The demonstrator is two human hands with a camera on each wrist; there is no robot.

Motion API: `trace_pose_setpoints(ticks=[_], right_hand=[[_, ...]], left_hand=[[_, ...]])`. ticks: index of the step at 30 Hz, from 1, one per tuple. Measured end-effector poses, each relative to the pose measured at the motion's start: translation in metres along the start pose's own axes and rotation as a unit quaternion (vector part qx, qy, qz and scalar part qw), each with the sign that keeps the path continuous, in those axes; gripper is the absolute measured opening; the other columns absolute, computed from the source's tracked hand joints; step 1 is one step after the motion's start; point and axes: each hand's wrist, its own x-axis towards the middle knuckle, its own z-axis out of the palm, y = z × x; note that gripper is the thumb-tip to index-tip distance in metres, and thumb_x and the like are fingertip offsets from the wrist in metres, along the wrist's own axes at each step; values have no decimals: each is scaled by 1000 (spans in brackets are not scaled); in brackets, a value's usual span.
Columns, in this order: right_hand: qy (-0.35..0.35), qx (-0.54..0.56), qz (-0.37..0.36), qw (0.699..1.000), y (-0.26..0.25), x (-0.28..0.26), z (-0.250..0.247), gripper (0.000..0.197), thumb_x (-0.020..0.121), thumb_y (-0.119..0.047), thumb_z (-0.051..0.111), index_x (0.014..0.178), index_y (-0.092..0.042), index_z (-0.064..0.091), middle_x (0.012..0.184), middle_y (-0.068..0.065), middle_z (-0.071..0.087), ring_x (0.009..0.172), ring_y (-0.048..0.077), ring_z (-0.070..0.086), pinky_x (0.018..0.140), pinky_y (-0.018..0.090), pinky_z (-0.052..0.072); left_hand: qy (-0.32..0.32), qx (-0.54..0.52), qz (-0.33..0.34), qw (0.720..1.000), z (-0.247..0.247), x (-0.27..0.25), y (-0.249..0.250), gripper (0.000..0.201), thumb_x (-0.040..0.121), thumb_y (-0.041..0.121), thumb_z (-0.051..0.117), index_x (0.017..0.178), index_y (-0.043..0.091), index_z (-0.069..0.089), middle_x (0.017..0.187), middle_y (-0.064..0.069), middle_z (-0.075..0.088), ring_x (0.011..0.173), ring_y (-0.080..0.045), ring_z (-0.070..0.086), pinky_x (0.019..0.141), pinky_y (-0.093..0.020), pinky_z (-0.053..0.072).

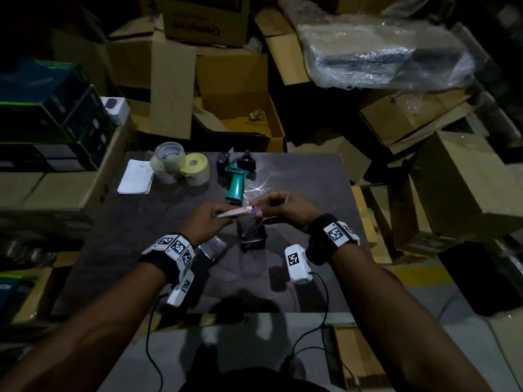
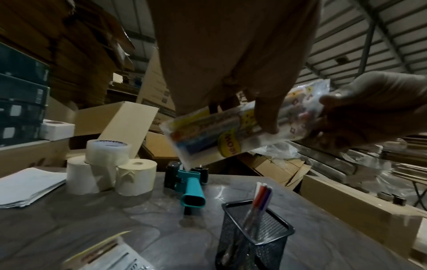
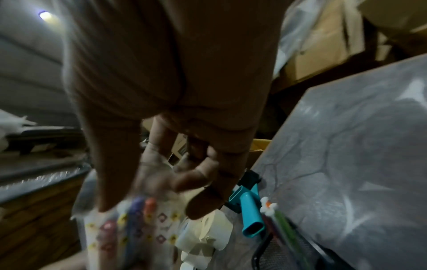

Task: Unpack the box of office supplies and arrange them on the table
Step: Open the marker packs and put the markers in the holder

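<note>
Both hands hold a clear pen packet (image 2: 221, 133) between them above the surface (image 1: 297, 193): left hand (image 1: 210, 219) grips one end, right hand (image 1: 283, 206) pinches the other; mesh pen holder (image 1: 252, 234) directly beneath

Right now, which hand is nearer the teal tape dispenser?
Right. The right hand holds the pen packet just beside the teal tape dispenser handle's end; the left hand holds it lower-left, slightly farther.
</note>
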Motion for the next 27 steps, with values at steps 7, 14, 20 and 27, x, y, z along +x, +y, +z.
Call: trace_pose_setpoints(ticks=[7,14,20,27], right_hand=[[91,130,40,987,-17,42,70,23,87,-28,70,91,-7,63,101,24,71,90,30,71,63,29,57],[152,313,8,938,-7,92,143,12,86,5,65,97,5,60,90,25,64,74,30,70,61,28,60],[222,261,1,939,1,112,170,21,81,3,70,98,-4,60,102,26,60,78,33,60,71,38,58],[196,211,-17,957,-11,121,192,18,83,0,71,91,-12,60,98,17,60,74,24,64,65,28,60]], left_hand=[[112,84,108,984,-50,7,-31,23,80,6,72,102,13,76,97,-3,74,87,-17,68,74,-18,47],[116,240,145,953,-100,10,-75,36,78,27,57,110,32,72,118,2,69,108,-29,60,93,-46,47],[188,75,-103,974,-133,2,-109,85,71,19,75,145,12,33,146,-14,42,135,-31,38,111,-40,33],[38,-502,-259,824,-144,-10,-97,25,97,38,50,104,17,62,94,-3,72,92,-21,70,77,-32,54]])
